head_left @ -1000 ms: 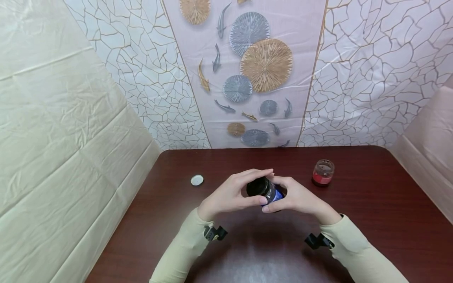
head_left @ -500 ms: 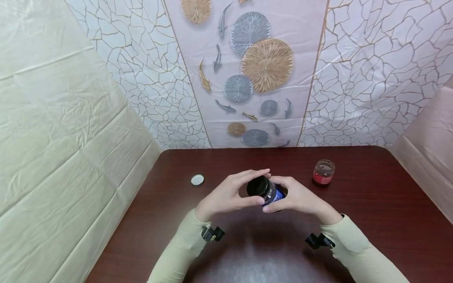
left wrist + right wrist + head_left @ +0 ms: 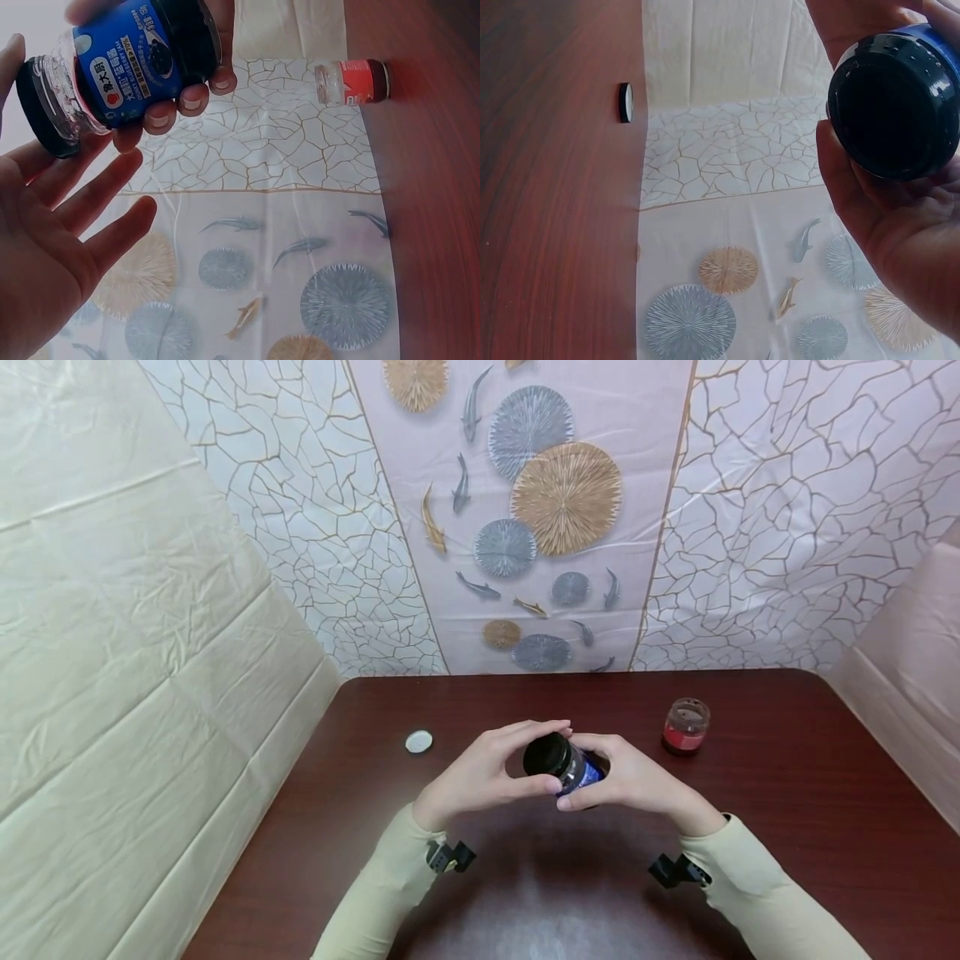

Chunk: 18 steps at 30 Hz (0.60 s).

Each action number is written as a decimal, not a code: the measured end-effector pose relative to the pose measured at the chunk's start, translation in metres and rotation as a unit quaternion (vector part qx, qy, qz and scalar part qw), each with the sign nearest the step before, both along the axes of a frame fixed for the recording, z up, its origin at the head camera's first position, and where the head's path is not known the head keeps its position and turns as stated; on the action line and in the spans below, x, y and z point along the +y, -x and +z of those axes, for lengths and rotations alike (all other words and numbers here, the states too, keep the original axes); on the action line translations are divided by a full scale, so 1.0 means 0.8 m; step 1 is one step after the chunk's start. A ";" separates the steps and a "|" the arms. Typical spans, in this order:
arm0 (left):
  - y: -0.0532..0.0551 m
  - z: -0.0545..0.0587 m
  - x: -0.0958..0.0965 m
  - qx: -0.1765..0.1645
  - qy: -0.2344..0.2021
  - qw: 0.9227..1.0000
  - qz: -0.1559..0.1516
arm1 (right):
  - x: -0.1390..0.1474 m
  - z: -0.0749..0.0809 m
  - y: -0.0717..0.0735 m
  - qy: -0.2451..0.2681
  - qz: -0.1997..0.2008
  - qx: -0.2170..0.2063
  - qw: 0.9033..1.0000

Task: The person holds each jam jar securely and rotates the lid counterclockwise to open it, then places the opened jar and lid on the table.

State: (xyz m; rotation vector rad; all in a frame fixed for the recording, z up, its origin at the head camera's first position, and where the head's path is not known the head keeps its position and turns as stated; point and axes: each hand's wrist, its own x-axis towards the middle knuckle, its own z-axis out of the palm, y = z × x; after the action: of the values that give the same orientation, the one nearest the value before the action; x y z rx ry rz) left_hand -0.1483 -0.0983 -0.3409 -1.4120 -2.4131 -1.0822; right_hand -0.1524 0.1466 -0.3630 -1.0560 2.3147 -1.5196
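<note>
A jam jar (image 3: 590,773) with a blue blueberry-jam label and a black lid (image 3: 547,754) is held tilted above the table, lid toward the left. My left hand (image 3: 487,772) has its thumb and fingers at the lid; in the left wrist view the lid (image 3: 46,109) sits on the clear glass neck and some fingers spread away from it. My right hand (image 3: 641,777) grips the jar body, fingertips wrapped over the label. Dark contents fill the jar's base (image 3: 896,105) in the right wrist view.
A loose round lid (image 3: 418,742), pale inside up, lies on the dark red-brown table (image 3: 315,827) at the left. An uncovered glass jar (image 3: 686,727) with a red label stands at the back right. Patterned cloth (image 3: 570,610) hangs behind the table.
My left hand and wrist have shifted slightly left, the thumb sliding a little along the jar's lid end. The right hand and the jar stay almost in place.
</note>
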 end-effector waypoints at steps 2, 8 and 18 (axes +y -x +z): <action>0.000 0.000 0.001 -0.001 -0.002 1.000 0.003 | 0.000 0.000 0.000 -0.002 -0.004 0.005 1.000; 0.002 0.000 0.001 -0.001 0.001 1.000 0.005 | 0.002 -0.001 0.002 -0.003 -0.003 0.013 1.000; 0.002 -0.005 -0.005 -0.003 0.012 1.000 -0.001 | 0.004 -0.001 0.001 -0.003 0.003 0.013 1.000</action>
State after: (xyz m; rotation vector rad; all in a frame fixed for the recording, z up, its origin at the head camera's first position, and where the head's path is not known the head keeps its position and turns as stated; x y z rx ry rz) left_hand -0.1502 -0.1025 -0.3446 -1.4220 -2.4378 -1.0634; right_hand -0.1532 0.1500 -0.3639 -1.0870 2.3301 -1.5039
